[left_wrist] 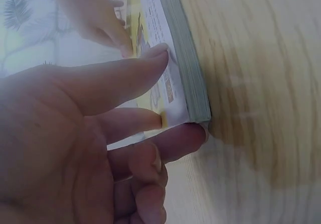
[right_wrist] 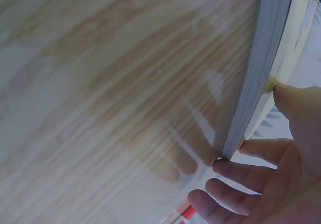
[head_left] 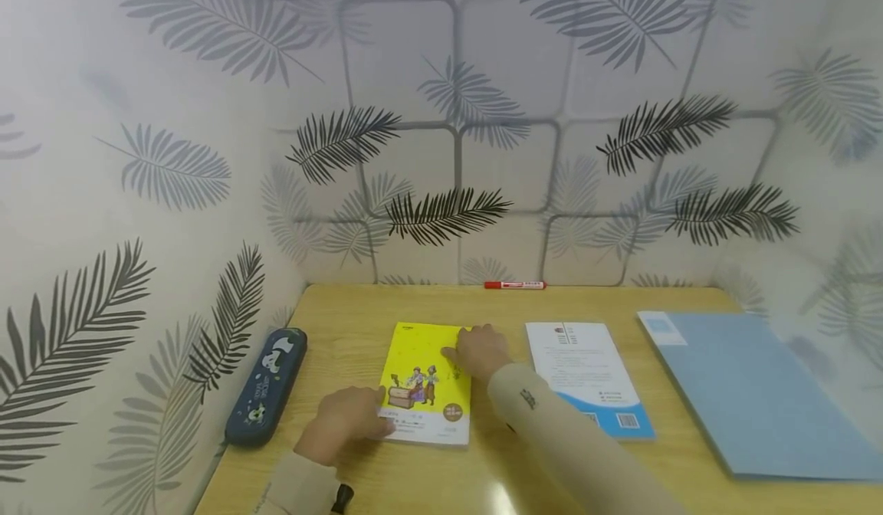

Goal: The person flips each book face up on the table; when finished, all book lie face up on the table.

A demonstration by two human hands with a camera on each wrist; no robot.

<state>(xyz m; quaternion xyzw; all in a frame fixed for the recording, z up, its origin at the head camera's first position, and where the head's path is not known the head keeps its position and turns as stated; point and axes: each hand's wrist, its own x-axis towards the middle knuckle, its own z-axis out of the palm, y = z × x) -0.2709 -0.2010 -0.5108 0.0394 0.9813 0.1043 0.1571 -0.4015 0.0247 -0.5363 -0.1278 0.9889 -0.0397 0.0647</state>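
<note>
Book (head_left: 428,381), yellow cover, lies flat near the front edge of the desk (head_left: 359,308), left of centre. Both hands are on it.

Left hand (head_left: 343,421) sits at the book's near left corner. The left wrist view shows the thumb (left_wrist: 125,76) lying on the cover and a finger (left_wrist: 175,141) tucked against the bottom of the page block at the corner: a loose pinch on the corner, not a full grip. Right hand (head_left: 480,350) rests on the far right part of the cover, fingers fairly straight. The right wrist view shows the thumb (right_wrist: 296,108) on the cover edge and fingertips (right_wrist: 235,166) at the page block where it meets the desk.

Judgement: to lift or open the book cleanly, the fingers want to get under the whole block, not just the cover, with the thumbs pressing from above. The two hands sit at opposite corners, which should keep the book level. A thin cover may bend if pulled alone.

Around: pencil case (head_left: 266,386), dark with panda print, lies near the left edge, just beside the left hand. White and blue booklet (head_left: 589,377) lies close on the right, near the right forearm. Blue folder (head_left: 752,392) fills the right edge. Red marker (head_left: 514,285) lies along the back edge by the wall.

Pencil case and booklet leave little room for sliding the book sideways; straight up looks freer.
</note>
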